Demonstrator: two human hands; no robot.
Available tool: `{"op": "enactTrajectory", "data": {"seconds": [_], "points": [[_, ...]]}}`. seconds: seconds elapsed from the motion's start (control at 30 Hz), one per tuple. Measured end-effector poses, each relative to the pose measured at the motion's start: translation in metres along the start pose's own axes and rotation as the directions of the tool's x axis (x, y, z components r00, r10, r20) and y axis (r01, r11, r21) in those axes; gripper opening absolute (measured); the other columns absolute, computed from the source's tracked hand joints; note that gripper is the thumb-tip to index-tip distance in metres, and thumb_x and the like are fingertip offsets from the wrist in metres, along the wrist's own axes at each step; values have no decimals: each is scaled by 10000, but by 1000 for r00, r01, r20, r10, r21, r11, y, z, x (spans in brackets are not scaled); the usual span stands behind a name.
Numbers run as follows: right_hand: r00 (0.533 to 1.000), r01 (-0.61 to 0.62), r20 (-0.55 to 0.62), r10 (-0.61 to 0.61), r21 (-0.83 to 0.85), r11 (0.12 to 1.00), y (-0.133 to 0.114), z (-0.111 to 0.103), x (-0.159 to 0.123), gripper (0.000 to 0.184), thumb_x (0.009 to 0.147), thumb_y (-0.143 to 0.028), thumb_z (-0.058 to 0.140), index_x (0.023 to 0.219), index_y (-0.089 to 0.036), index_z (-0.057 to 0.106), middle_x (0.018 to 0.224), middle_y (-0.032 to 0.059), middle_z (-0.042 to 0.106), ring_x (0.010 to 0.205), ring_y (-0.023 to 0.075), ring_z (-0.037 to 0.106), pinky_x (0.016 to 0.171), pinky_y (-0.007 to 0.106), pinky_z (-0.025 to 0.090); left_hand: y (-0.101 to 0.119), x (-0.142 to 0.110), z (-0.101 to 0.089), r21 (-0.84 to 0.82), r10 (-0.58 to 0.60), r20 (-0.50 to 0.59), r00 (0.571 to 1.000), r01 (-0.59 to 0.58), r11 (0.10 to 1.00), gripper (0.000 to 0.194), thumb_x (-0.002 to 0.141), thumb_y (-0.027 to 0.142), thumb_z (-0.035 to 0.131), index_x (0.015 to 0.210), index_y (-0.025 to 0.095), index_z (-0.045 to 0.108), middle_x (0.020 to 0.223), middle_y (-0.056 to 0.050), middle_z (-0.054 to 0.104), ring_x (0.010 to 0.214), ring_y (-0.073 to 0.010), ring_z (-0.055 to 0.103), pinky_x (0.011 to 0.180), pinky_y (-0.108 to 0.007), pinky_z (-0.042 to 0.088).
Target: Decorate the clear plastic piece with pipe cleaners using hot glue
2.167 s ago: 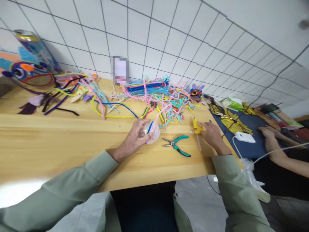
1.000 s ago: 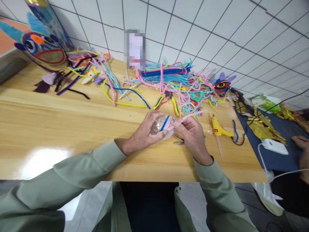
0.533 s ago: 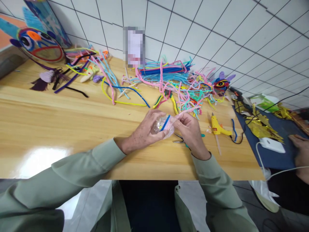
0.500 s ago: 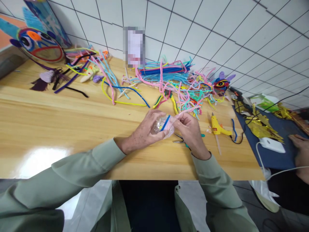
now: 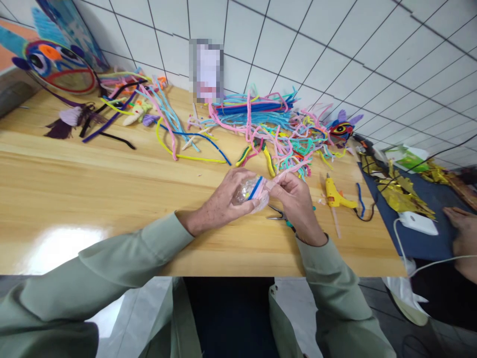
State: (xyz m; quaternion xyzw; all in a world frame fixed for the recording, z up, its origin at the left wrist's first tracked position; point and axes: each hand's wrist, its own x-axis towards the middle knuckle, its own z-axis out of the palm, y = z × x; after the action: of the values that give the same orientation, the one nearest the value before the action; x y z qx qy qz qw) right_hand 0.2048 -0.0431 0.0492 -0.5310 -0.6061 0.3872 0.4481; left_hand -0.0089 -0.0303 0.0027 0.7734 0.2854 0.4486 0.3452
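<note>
My left hand (image 5: 227,199) is closed around a small clear plastic piece (image 5: 244,191), rounded like a cup or bottle end, with a blue strip and pink strips across it. My right hand (image 5: 292,196) pinches pink pipe cleaners (image 5: 288,171) against the right side of this piece, and their loose ends stick out up and to the right. Below the right hand, partly hidden by it, lie pliers (image 5: 278,214) with thin metal jaws. Yellow-handled pliers (image 5: 269,161) rest among the pipe cleaners just beyond my hands.
A heap of colored pipe cleaners (image 5: 253,117) lies along the tiled wall. At right is a yellow glue gun (image 5: 337,194) with its cord. A fish-like decorated figure (image 5: 55,64) stands far left. Another person's hand (image 5: 464,223) rests by the dark blue mat (image 5: 410,199) at the right.
My right fingers have shifted very slightly at the pink pipe cleaners. Both hands keep their hold, and the view has moved a little.
</note>
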Motion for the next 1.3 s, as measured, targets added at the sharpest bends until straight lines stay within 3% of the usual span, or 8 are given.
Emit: {"op": "enactTrajectory", "data": {"seconds": [0.2, 0.8, 1.1, 1.3], "points": [[986, 147, -67, -156, -121, 982, 0, -3, -12, 324, 935, -563, 777, 831, -281, 656, 812, 3, 693, 787, 208, 635, 795, 388, 532, 0, 2, -1, -14, -14, -20, 1000, 13, 1000, 498, 996, 433, 725, 1430, 241, 571, 1415, -132, 624, 1389, -308, 586, 1209, -510, 501], [999, 54, -5, -54, -49, 997, 11, -1, -1, 288, 915, -486, 790, 833, -269, 619, 735, -35, 617, 659, 159, 555, 615, 319, 451, 0, 3, -4, 29, 85, 71, 994, -87, 996, 526, 987, 352, 733, 1459, 241, 531, 1407, -150, 622, 1388, -325, 572, 1173, -527, 515], [999, 39, 31, -39, -7, 999, 15, -1, 5, 384, 882, -565, 814, 808, -254, 601, 722, -38, 580, 677, 153, 519, 627, 298, 442, -5, 2, -1, 33, 159, 65, 985, -161, 986, 518, 1015, 352, 706, 1475, 214, 513, 1413, -162, 603, 1423, -324, 548, 1209, -534, 502], [997, -3, 75, 3, 1, 1000, 19, -1, 10, 376, 861, -586, 823, 835, -257, 643, 753, -24, 586, 724, 177, 537, 676, 319, 462, -8, 0, 1, -31, 136, 32, 990, -135, 990, 528, 994, 358, 725, 1467, 217, 537, 1402, -162, 610, 1415, -333, 553, 1218, -544, 495]]}}
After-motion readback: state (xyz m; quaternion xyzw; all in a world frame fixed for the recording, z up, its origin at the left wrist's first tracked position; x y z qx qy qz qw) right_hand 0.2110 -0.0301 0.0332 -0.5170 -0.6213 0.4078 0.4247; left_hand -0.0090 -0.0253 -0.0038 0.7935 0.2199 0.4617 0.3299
